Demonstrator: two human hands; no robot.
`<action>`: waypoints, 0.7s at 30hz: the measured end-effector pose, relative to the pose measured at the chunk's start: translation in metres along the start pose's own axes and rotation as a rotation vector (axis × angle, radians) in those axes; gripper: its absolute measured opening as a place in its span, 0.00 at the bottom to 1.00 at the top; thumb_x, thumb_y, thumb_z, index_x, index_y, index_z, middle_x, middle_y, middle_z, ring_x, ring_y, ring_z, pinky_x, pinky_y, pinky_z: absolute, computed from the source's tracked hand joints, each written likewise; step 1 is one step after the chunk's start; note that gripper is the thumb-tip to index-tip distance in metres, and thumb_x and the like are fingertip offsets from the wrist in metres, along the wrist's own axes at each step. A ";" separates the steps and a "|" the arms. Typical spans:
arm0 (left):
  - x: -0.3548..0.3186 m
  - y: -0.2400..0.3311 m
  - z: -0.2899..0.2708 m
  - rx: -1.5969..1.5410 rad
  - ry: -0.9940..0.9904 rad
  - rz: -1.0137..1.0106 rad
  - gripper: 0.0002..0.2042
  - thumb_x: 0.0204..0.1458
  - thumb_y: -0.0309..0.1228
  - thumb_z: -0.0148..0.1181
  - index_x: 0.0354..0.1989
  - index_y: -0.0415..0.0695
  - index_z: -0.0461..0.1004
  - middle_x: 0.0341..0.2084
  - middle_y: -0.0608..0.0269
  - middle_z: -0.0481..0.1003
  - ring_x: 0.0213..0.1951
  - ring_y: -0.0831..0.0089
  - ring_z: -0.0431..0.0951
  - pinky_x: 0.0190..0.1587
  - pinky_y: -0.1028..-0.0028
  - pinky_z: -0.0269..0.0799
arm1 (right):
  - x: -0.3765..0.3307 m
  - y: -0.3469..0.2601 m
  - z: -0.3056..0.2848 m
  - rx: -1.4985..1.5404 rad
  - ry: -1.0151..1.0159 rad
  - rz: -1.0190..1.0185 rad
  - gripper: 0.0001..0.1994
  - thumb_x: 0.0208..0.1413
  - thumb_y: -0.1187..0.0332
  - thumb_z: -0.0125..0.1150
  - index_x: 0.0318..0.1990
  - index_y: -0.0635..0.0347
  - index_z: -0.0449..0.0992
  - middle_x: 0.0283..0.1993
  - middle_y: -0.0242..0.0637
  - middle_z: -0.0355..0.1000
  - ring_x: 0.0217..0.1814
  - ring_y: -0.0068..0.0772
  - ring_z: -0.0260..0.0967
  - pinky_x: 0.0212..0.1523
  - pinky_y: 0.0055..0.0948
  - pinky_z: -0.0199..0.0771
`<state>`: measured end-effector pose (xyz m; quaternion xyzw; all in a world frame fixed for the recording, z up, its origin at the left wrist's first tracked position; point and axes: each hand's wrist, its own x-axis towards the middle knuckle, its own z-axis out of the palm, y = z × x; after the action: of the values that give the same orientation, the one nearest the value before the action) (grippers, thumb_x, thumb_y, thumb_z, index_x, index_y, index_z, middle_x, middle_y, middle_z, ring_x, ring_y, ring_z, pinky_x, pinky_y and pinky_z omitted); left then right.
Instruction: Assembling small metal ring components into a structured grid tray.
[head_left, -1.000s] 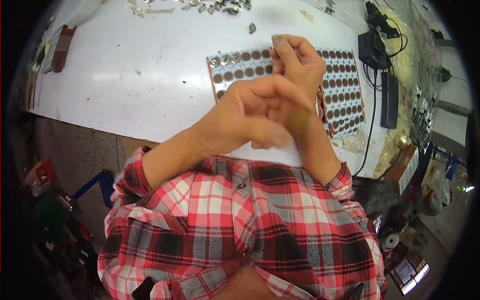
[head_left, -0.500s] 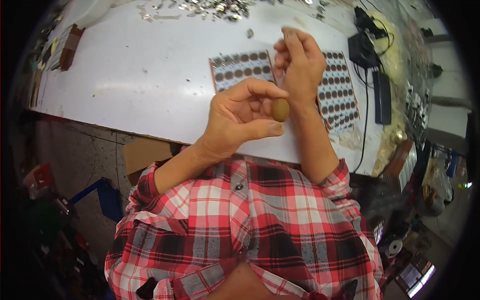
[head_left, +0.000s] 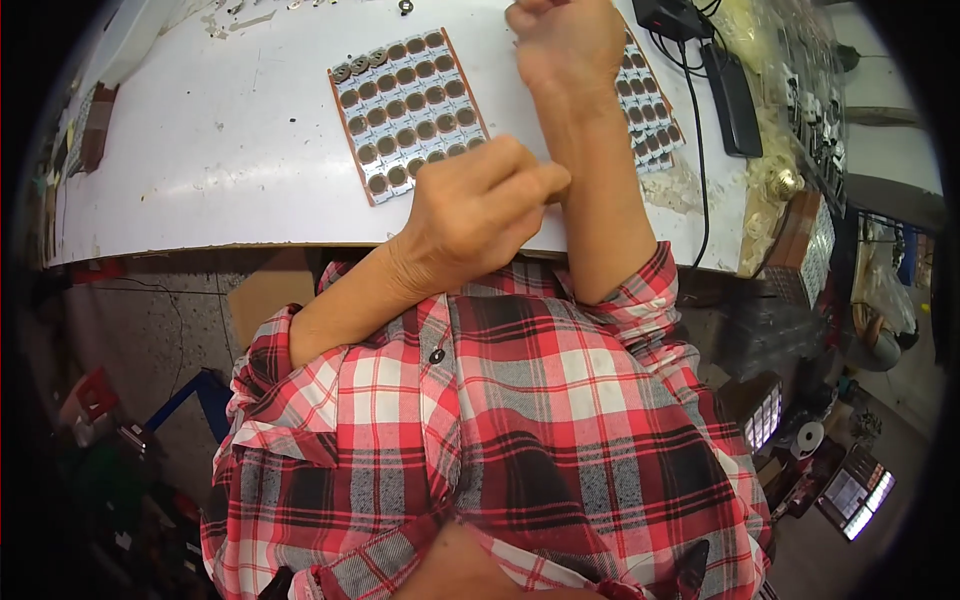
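My left hand (head_left: 478, 208) is closed above the front part of the white table, fingers curled inward. At its fingertips a sliver of a small round brown piece (head_left: 553, 198) shows beside my right forearm; the fingers hide most of it. My right hand (head_left: 572, 45) reaches farther over the table, smeared by motion and cut by the upper edge, so its grip is unclear. Left of it lies a circuit board panel (head_left: 405, 112) with rows of dark round spots and several metal clips at its far left corner. A second panel (head_left: 650, 105) lies partly behind my right forearm.
Bits of metal (head_left: 235, 18) and a single metal clip (head_left: 405, 7) lie on the white table (head_left: 230, 150) at the far side. A black power adapter (head_left: 732, 100) and cables (head_left: 704, 180) run along the right. A bundle of brown boards (head_left: 92, 130) stands at left.
The view has shifted, showing more of the left panel. My left hand has turned over and its fingers have closed around the brown piece. My right hand has moved farther away.
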<state>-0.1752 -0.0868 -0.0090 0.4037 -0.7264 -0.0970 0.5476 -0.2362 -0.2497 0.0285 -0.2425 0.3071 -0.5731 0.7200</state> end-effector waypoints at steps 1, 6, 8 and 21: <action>-0.004 -0.001 0.002 0.102 -0.055 0.115 0.19 0.36 0.15 0.67 0.41 0.43 0.79 0.27 0.64 0.71 0.23 0.73 0.74 0.21 0.73 0.70 | 0.007 -0.005 -0.006 0.082 0.007 0.004 0.09 0.68 0.67 0.54 0.48 0.63 0.73 0.30 0.31 0.70 0.23 0.20 0.62 0.19 0.21 0.60; 0.005 0.033 -0.014 -0.800 -0.185 -0.546 0.18 0.45 0.17 0.70 0.47 0.40 0.79 0.38 0.64 0.76 0.38 0.82 0.76 0.32 0.80 0.74 | 0.013 -0.022 -0.014 0.148 -0.011 -0.060 0.08 0.67 0.66 0.55 0.46 0.62 0.73 0.29 0.28 0.68 0.23 0.20 0.61 0.19 0.20 0.58; 0.011 0.042 -0.025 -1.027 -0.189 -0.723 0.20 0.44 0.18 0.68 0.49 0.37 0.77 0.39 0.61 0.75 0.38 0.78 0.75 0.35 0.78 0.73 | 0.017 -0.017 -0.017 0.133 -0.050 -0.068 0.08 0.67 0.67 0.55 0.46 0.62 0.73 0.29 0.29 0.68 0.23 0.20 0.61 0.19 0.20 0.58; 0.027 0.085 -0.058 -1.381 -0.516 -0.786 0.22 0.45 0.17 0.70 0.51 0.28 0.75 0.35 0.56 0.75 0.30 0.78 0.73 0.29 0.76 0.68 | -0.005 0.014 -0.008 -0.178 -0.085 0.046 0.11 0.64 0.67 0.59 0.47 0.66 0.75 0.29 0.31 0.71 0.22 0.19 0.63 0.19 0.19 0.59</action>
<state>-0.1671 -0.0318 0.0823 0.1663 -0.4126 -0.7938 0.4147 -0.2332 -0.2418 0.0134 -0.3226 0.3313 -0.5161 0.7210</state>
